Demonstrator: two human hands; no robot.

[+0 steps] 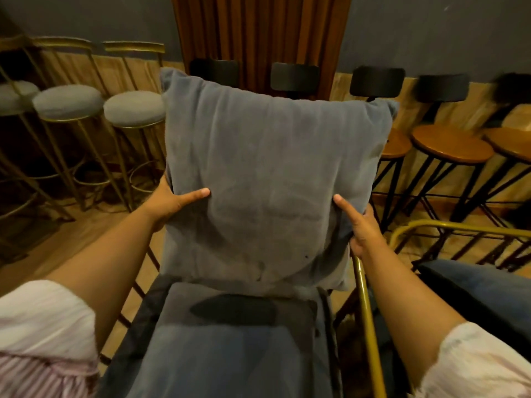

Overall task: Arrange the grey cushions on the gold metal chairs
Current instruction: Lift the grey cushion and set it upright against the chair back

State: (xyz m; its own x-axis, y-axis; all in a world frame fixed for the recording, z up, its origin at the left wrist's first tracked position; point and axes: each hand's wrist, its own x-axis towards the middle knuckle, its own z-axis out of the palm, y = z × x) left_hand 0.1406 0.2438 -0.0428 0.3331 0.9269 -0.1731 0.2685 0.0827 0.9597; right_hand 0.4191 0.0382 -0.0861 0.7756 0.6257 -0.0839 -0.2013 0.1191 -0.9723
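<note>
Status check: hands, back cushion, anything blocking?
Left hand and right hand both grip the grey back cushion by its sides. Cushion upright, bottom edge on the seat cushion of the gold chair. Nothing blocking.

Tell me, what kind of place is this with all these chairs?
Probably a cafe or bar lounge. There are rows of tall gold stools with grey round seats, wooden-topped stools with black backs, and a gold metal chair getting a grey cushion.

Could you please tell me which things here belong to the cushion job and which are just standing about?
In the job: grey back cushion, seat cushion, gold chair frame, left hand, right hand.
Standing about: gold stools, wooden stools, curtain.
</note>
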